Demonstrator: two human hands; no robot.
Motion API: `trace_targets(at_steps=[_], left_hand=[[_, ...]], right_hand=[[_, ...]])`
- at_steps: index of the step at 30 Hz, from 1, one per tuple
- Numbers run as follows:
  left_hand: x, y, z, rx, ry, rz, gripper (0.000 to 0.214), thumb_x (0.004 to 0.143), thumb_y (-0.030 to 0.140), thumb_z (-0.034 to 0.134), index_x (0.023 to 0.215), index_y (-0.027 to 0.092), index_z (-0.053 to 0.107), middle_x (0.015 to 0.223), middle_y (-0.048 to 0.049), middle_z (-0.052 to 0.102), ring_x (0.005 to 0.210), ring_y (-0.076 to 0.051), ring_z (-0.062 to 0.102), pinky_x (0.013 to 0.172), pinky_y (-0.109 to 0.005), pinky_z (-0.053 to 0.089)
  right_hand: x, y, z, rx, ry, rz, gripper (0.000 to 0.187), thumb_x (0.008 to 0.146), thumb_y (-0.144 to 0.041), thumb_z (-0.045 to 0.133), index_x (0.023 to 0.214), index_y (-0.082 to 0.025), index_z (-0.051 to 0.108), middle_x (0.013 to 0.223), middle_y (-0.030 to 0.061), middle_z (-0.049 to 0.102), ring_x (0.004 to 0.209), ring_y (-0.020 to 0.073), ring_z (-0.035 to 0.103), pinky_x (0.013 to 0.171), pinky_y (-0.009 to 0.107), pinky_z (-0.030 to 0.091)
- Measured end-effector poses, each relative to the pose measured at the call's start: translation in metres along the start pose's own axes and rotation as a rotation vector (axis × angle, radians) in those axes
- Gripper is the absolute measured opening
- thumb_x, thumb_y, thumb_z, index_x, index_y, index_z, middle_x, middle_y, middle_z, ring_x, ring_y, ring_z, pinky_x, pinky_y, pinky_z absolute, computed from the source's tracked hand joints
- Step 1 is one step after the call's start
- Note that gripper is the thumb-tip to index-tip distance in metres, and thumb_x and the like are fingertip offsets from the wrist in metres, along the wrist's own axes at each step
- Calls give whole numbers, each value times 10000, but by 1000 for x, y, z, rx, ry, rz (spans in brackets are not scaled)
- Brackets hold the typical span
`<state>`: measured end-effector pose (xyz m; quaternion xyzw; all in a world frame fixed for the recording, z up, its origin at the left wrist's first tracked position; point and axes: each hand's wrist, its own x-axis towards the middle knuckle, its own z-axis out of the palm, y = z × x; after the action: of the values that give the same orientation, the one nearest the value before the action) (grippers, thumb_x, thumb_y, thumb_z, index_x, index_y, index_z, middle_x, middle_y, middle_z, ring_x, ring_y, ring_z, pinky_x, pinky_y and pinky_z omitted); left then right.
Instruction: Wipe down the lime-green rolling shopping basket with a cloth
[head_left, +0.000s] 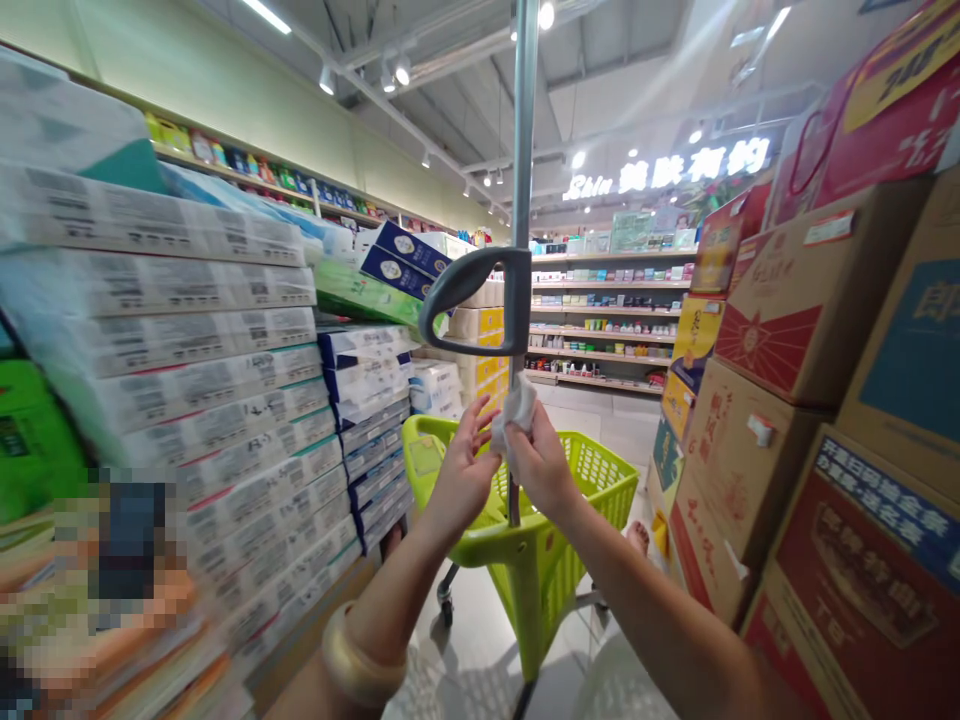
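Observation:
A silver metal pole rises upright in front of me, with a grey loop handle on it. My right hand is closed on a white wipe, which is pressed around the pole just below the handle. To the left of the pole is my left hand, its fingers apart and close to the wipe; whether they touch it is hard to tell. Under both hands stands a lime-green shopping cart with a perforated basket, and the pole's lower end meets its near rim.
Stacked wrapped packs form a wall on the left, with blue boxes behind them. Cardboard cartons are piled close on the right. Stocked shelves stand at the back. A bare foot shows beside the cart.

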<state>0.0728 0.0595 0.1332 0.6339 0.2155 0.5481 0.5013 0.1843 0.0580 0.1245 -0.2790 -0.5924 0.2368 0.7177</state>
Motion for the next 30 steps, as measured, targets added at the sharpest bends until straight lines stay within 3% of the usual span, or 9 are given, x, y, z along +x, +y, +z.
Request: trace_targets(at_steps=[5, 7, 10, 12, 15, 19, 24, 30], left_hand=[[4, 22, 13, 42, -71, 115, 752, 691, 141, 605, 1392, 270, 369, 1433, -83, 458, 1211, -246, 535, 948, -368, 500], [2, 22, 15, 61, -75, 142, 764, 700, 132, 586, 1412, 266, 342, 1456, -83, 434, 1231, -241, 521, 979, -373, 486], [-9, 3, 10, 85, -72, 115, 775, 683, 100, 537, 1417, 248, 340, 1462, -93, 431, 1245, -240, 514, 996, -384, 480], [-20, -17, 2, 140, -69, 39, 793, 665, 76, 512, 1422, 236, 336, 1443, -101, 457, 1221, -239, 537, 992, -398, 484], [-33, -42, -11, 309, -115, -4, 724, 652, 44, 487, 1353, 220, 453, 1355, -86, 545, 1250, -250, 513, 1047, -428, 438], [-31, -46, -17, 446, -96, 53, 662, 630, 28, 469, 1261, 212, 550, 1280, -75, 596, 1280, -260, 477, 1111, -462, 357], [-21, -32, -10, 309, -9, 71, 751, 660, 71, 508, 1385, 239, 412, 1455, -67, 445, 1281, -232, 472, 1094, -419, 383], [-35, -39, -13, 294, -103, -16, 719, 649, 78, 510, 1351, 216, 442, 1407, -87, 492, 1300, -250, 455, 1075, -421, 397]], right_hand=[[24, -23, 7, -73, 53, -86, 358, 835, -211, 541, 1190, -245, 518, 964, 11, 618, 798, 141, 609, 723, 286, 548], [26, -28, 11, -116, 91, -120, 412, 844, -220, 546, 1251, -238, 491, 1051, 34, 622, 900, 161, 619, 806, 307, 545], [3, -14, 13, -180, 119, -105, 502, 862, -255, 554, 1347, -241, 428, 1260, 71, 566, 1124, 204, 566, 986, 368, 475], [-24, 7, 10, -197, 119, -43, 511, 870, -276, 553, 1363, -244, 420, 1276, 79, 564, 1169, 223, 546, 1026, 400, 445], [-61, 36, 3, -237, 110, 53, 489, 854, -260, 570, 1330, -235, 458, 1264, 91, 576, 1176, 240, 545, 1058, 423, 409], [-60, 36, -2, -200, 51, 94, 536, 813, -234, 609, 1325, -232, 448, 1125, 70, 634, 1014, 225, 614, 955, 385, 480], [-24, 9, 4, -79, 35, 64, 461, 835, -258, 580, 1281, -242, 463, 1002, 26, 630, 859, 171, 610, 797, 303, 523], [-44, 20, 5, -28, 63, 141, 269, 828, -299, 598, 1081, -211, 567, 902, 20, 618, 817, 168, 590, 749, 287, 513]])
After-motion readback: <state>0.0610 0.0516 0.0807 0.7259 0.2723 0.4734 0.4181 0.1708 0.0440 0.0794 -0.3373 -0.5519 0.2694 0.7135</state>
